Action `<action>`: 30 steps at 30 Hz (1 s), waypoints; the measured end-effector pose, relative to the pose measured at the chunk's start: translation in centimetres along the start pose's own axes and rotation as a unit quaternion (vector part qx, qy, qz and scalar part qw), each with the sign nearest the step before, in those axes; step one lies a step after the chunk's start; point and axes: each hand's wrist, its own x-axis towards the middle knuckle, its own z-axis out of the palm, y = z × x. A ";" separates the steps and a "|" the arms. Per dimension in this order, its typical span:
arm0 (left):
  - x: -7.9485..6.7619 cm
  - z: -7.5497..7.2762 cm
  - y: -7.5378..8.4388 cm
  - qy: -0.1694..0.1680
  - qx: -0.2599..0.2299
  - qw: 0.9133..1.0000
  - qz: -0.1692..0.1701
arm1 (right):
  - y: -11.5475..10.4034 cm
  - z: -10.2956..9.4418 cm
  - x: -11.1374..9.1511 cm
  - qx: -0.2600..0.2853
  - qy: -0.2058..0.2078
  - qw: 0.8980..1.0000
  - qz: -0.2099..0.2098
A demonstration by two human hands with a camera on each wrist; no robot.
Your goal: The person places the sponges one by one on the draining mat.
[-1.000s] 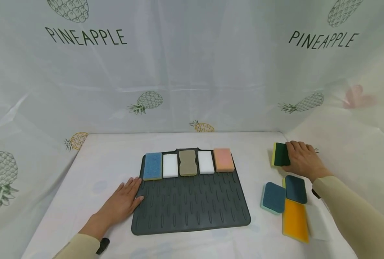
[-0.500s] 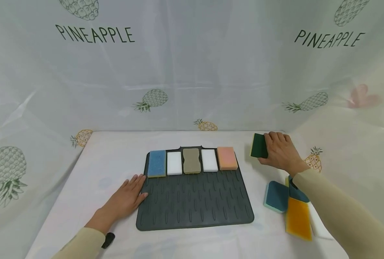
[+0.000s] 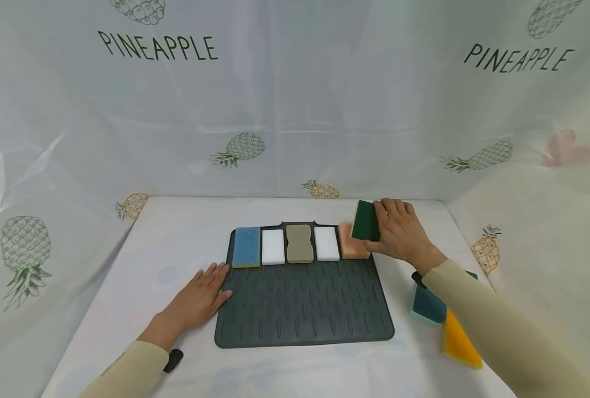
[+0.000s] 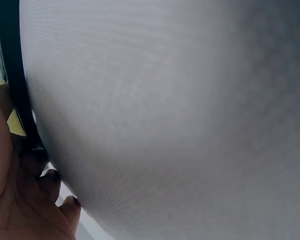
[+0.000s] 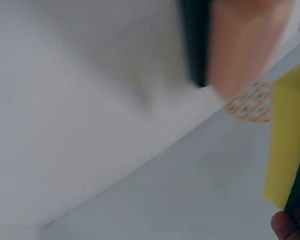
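My right hand (image 3: 399, 232) grips a green and yellow scouring sponge (image 3: 366, 221) by its right side. In the head view the sponge overlaps the pink-orange sponge (image 3: 353, 247) at the right end of the row; the right wrist view shows its yellow foam (image 5: 285, 145). A dark grey ribbed mat (image 3: 304, 304) bears the row along its far edge: a blue sponge (image 3: 246, 246), a white sponge (image 3: 273, 246), a taupe sponge with notched sides (image 3: 299, 243), another white sponge (image 3: 327, 243) and the pink-orange one. My left hand (image 3: 195, 301) rests on the mat's left edge, fingers extended.
Right of the mat, partly under my right forearm, lie a dark teal sponge (image 3: 428, 303) and an orange-yellow sponge (image 3: 460, 342). The table (image 3: 170, 237) has a white cover, and a pineapple-print curtain (image 3: 295, 99) stands along its back and sides.
My right hand has carried the green and yellow sponge left, from the table's right side to the mat's far right corner. My left hand has stayed at the mat's left edge.
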 end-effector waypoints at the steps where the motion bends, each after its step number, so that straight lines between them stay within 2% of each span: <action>1: 0.0 0.0 0.0 -0.001 0.001 1.000 0.000 | -0.7 -0.1 0.3 0.006 0.002 1.000 0.000; 7: 0.0 -0.1 0.0 -0.008 0.000 1.000 -0.003 | -5.5 -0.5 2.2 0.031 0.020 0.999 -0.019; 12: 0.1 -0.3 0.1 -0.006 -0.001 1.000 -0.002 | -10.3 -0.6 3.1 0.042 0.006 0.998 -0.035; 25: 0.2 -0.4 0.2 -0.009 -0.007 1.000 -0.001 | -22.3 -0.6 3.3 0.073 -0.045 0.989 -0.124; 30: 0.1 -0.6 0.4 -0.008 -0.020 1.000 0.004 | -26.0 -0.4 3.4 0.074 -0.051 0.985 -0.147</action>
